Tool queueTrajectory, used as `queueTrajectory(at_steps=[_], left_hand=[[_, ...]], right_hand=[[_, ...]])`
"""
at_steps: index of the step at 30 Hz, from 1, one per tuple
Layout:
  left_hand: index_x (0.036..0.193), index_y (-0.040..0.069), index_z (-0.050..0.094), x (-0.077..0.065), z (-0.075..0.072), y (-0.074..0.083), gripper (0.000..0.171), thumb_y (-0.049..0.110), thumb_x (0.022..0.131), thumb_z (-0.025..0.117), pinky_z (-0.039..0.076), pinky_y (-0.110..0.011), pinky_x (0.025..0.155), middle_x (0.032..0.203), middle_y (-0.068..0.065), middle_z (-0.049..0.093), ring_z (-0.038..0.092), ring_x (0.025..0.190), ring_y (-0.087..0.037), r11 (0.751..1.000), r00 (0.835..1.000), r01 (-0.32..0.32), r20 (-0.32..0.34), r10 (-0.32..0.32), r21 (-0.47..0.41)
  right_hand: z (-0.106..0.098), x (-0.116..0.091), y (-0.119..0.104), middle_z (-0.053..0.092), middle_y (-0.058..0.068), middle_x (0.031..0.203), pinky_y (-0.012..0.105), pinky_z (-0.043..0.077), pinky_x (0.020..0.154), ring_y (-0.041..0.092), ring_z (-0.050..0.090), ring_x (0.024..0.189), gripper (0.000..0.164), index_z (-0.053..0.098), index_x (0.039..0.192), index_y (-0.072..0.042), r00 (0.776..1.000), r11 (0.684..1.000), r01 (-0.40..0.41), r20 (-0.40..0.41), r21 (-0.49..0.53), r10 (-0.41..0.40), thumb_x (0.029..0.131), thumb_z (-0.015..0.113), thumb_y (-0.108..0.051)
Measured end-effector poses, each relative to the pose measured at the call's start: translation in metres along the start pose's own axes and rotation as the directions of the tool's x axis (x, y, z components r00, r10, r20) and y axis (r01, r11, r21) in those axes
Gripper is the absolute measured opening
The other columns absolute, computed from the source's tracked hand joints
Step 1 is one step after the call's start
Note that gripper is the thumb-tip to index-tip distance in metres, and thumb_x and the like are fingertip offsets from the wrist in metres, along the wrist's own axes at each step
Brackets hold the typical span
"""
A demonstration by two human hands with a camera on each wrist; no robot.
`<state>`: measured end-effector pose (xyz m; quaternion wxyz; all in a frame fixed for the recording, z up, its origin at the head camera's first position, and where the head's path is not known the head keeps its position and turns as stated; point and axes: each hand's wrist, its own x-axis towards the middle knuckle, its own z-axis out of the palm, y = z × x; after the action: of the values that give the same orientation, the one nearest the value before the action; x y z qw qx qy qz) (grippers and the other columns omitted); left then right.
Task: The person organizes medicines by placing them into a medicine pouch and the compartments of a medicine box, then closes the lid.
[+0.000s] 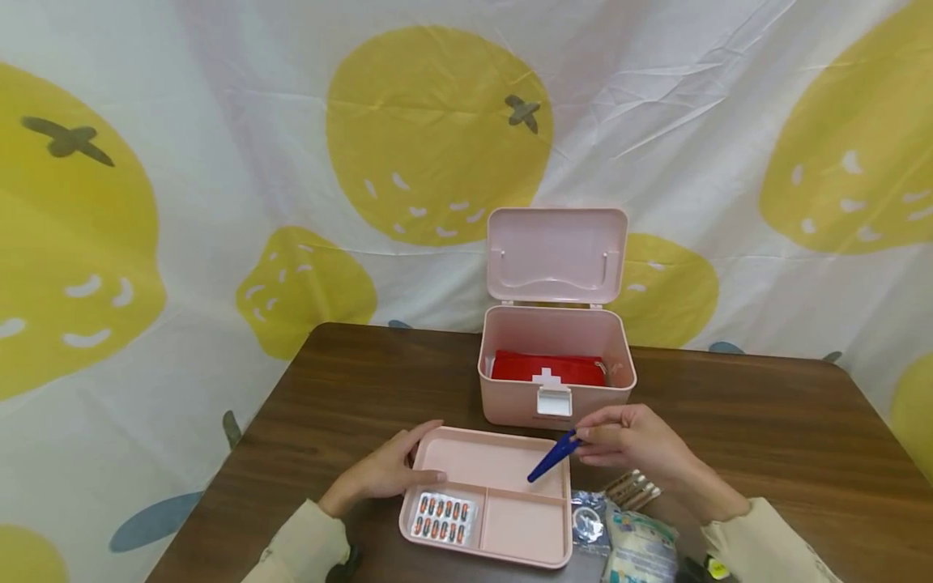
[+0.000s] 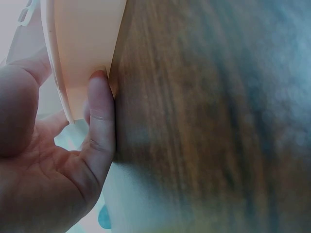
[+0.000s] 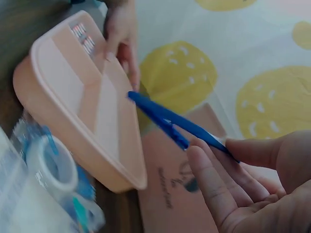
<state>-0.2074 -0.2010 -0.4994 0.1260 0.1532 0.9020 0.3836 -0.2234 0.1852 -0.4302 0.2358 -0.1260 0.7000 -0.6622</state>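
Observation:
Blue plastic tweezers are pinched in my right hand, tips pointing down over the pink divided tray. The right wrist view shows the tweezers with their two arms spread at the finger end. My left hand grips the tray's left side, thumb over the rim and fingers against the outer wall. A blister pack of orange and black capsules lies in the tray's front left compartment. The long rear compartment and the front right one hold nothing.
Behind the tray stands a pink box, lid raised, with a red pouch bearing a white cross inside. Right of the tray lie a bagged white tape roll, cotton swabs and a printed plastic pack. A lemon-print cloth hangs behind.

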Motion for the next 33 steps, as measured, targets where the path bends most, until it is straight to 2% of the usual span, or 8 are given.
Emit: queueTrajectory(at_steps=[9,15,19,24,29,33], left_hand=[[0.153,0.018,0.037,0.001,-0.002,-0.001,0.084,0.041,0.084,0.079,0.044,-0.048,0.094,0.116,-0.01,0.052,0.048,0.102,-0.021,1.0,1.0,0.013,-0.001,-0.013,-0.001],[0.153,0.018,0.037,0.001,-0.001,0.001,0.083,0.04,0.084,0.078,0.043,-0.049,0.094,0.117,-0.011,0.051,0.048,0.103,-0.022,1.0,1.0,0.027,-0.002,-0.027,-0.01],[0.153,0.017,0.037,0.001,0.0,0.002,0.083,0.038,0.084,0.079,0.043,-0.048,0.094,0.117,-0.011,0.052,0.048,0.103,-0.022,1.0,1.0,0.02,-0.002,-0.02,-0.009],[0.152,0.016,0.038,0.001,0.0,0.002,0.083,0.036,0.084,0.08,0.043,-0.049,0.095,0.118,-0.013,0.052,0.048,0.104,-0.023,1.0,1.0,0.016,-0.004,-0.016,-0.017],[0.153,0.017,0.037,0.001,0.0,0.001,0.084,0.039,0.084,0.079,0.044,-0.049,0.094,0.118,-0.012,0.051,0.049,0.103,-0.022,0.999,1.0,0.028,0.0,-0.028,-0.018],[0.153,0.017,0.037,0.002,0.001,-0.001,0.084,0.041,0.084,0.078,0.044,-0.047,0.092,0.116,-0.011,0.051,0.049,0.101,-0.022,1.0,1.0,0.03,0.002,-0.03,-0.008]], right_hand=[[0.034,0.018,0.019,0.068,0.027,0.113,0.044,0.056,0.084,0.023,0.072,0.091,0.033,0.059,0.118,0.02,1.0,1.0,0.01,-0.028,0.016,-0.01,0.095,0.061,-0.003],[0.057,0.033,0.032,0.065,0.032,0.115,0.043,0.056,0.083,0.031,0.072,0.095,0.029,0.061,0.116,0.02,0.995,0.999,0.039,-0.097,0.024,-0.037,0.094,0.06,0.002],[0.07,0.04,0.038,0.067,0.032,0.111,0.042,0.057,0.083,0.028,0.073,0.091,0.026,0.064,0.112,0.02,0.988,0.998,0.062,-0.142,-0.001,-0.061,0.091,0.06,0.005],[0.082,0.045,0.042,0.069,0.029,0.108,0.041,0.058,0.081,0.024,0.073,0.086,0.024,0.067,0.11,0.017,0.981,0.999,0.047,-0.186,-0.013,-0.049,0.089,0.063,0.005],[0.09,0.046,0.044,0.07,0.027,0.105,0.039,0.059,0.079,0.021,0.073,0.083,0.026,0.067,0.11,0.016,0.983,0.999,0.026,-0.179,-0.042,-0.033,0.088,0.066,0.003],[0.093,0.046,0.045,0.072,0.023,0.097,0.038,0.06,0.073,0.021,0.073,0.079,0.022,0.071,0.105,0.013,0.985,0.992,0.01,-0.171,-0.126,-0.031,0.086,0.07,0.002]])
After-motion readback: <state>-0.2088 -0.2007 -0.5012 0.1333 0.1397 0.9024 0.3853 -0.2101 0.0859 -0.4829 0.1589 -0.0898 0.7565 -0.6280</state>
